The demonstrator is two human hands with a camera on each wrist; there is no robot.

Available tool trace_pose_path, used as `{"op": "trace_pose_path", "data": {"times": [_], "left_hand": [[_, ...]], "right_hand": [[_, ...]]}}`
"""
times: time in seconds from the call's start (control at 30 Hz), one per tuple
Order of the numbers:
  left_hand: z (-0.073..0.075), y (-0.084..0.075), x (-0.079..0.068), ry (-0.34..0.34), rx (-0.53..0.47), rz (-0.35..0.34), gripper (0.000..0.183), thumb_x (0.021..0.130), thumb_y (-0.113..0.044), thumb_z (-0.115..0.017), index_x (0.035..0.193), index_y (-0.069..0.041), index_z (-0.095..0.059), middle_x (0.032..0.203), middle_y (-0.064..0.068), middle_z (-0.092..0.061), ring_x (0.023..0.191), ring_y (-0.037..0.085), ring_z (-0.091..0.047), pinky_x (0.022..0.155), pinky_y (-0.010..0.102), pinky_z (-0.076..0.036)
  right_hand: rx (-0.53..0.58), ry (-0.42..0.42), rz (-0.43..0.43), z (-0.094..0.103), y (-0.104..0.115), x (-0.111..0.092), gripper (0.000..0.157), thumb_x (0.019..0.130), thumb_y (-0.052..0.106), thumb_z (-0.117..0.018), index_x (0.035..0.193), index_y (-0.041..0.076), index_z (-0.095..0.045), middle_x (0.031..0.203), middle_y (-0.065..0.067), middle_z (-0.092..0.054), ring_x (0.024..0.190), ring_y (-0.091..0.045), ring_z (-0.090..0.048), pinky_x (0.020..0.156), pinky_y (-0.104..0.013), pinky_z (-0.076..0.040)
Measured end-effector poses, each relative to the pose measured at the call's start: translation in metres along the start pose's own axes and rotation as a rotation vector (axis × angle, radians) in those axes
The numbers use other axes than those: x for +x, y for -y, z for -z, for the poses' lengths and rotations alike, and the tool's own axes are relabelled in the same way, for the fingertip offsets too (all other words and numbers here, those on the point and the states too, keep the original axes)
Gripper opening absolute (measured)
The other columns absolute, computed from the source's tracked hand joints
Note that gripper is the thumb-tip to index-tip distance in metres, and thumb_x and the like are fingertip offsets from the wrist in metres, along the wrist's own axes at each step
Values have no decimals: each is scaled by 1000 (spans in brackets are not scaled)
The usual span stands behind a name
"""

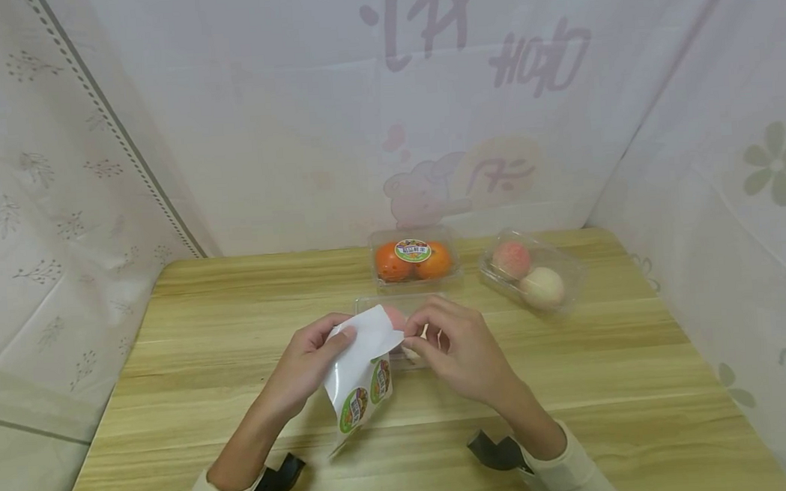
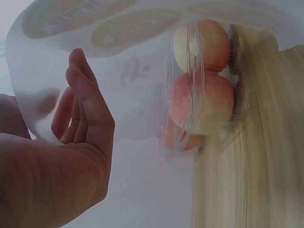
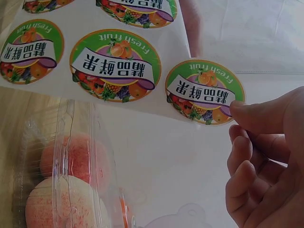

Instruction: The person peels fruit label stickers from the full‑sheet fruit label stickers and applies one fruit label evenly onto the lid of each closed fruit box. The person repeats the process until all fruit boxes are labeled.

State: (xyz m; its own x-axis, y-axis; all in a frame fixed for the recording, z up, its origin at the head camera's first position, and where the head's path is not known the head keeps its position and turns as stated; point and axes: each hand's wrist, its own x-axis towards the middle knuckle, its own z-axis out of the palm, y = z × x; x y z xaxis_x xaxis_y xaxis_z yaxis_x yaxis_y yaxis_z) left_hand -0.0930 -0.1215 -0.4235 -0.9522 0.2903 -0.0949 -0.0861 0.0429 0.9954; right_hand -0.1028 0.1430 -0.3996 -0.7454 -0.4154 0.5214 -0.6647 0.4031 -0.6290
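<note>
My left hand [image 1: 315, 355] pinches a white sheet of fruit stickers [image 1: 365, 345] between thumb and fingers, over the table. The sheet bends, its lower part hanging toward me. At its right edge my right hand [image 1: 463, 346] pinches an oval "Fresh fruit" sticker [image 3: 205, 92] between thumb and index finger. In the right wrist view this sticker juts past the sheet's edge, while several others lie flat on the backing. Behind and below the sheet sits a clear plastic box [image 1: 369, 302] with two peaches [image 2: 204, 99], partly hidden by the sheet and hands in the head view.
At the table's back, a closed clear box holds two orange fruits [image 1: 389, 267] and bears an oval sticker [image 1: 413, 251] on its lid. To its right, another clear box [image 1: 570, 268] contains two peaches [image 1: 543, 287]. Printed curtains [image 1: 278, 132] surround the wooden table [image 1: 190, 348].
</note>
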Motion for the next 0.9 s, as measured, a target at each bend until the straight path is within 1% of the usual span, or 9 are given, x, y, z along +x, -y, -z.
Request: {"op": "trace_pose_path", "data": {"times": [0.13, 0.3, 0.57, 0.73, 0.9], "left_hand": [[5, 2, -2, -30, 7, 16, 30, 114, -19, -61, 132, 1, -72, 102, 13, -72, 83, 23, -69, 69, 32, -58], [11, 3, -5, -39, 11, 11, 30, 113, -19, -61, 132, 3, -71, 100, 12, -72, 81, 21, -70, 69, 32, -59], [22, 7, -11, -50, 6, 29, 31, 114, -19, -62, 133, 4, -68, 102, 14, -72, 82, 23, -72, 69, 33, -60], [30, 11, -13, -89, 10, 43, 31, 113, -19, -64, 133, 4, -68, 103, 15, -73, 83, 25, -73, 69, 35, -62], [41, 18, -16, -130, 24, 51, 31, 112, -18, -64, 134, 4, -69, 107, 16, -74, 86, 26, -74, 71, 36, -62]], "right_hand": [[-1, -3, 1, 0, -1, 0, 25, 88, -4, -87, 92, 17, -73, 91, 10, -67, 72, -7, -57, 56, -31, -51], [5, 0, 2, 0, -1, 0, 25, 89, -4, -87, 93, 16, -73, 91, 10, -67, 72, -7, -57, 57, -28, -50], [14, -3, 11, 0, -1, 0, 26, 88, -5, -87, 93, 16, -74, 90, 10, -67, 71, -7, -56, 56, -30, -51], [17, 4, 3, 0, -1, 0, 24, 89, -4, -86, 93, 16, -74, 90, 10, -67, 72, -7, -57, 56, -31, -51], [10, 5, -13, 1, -1, 1, 23, 89, -3, -86, 92, 17, -74, 90, 10, -67, 72, -8, -57, 57, -29, -51]]}}
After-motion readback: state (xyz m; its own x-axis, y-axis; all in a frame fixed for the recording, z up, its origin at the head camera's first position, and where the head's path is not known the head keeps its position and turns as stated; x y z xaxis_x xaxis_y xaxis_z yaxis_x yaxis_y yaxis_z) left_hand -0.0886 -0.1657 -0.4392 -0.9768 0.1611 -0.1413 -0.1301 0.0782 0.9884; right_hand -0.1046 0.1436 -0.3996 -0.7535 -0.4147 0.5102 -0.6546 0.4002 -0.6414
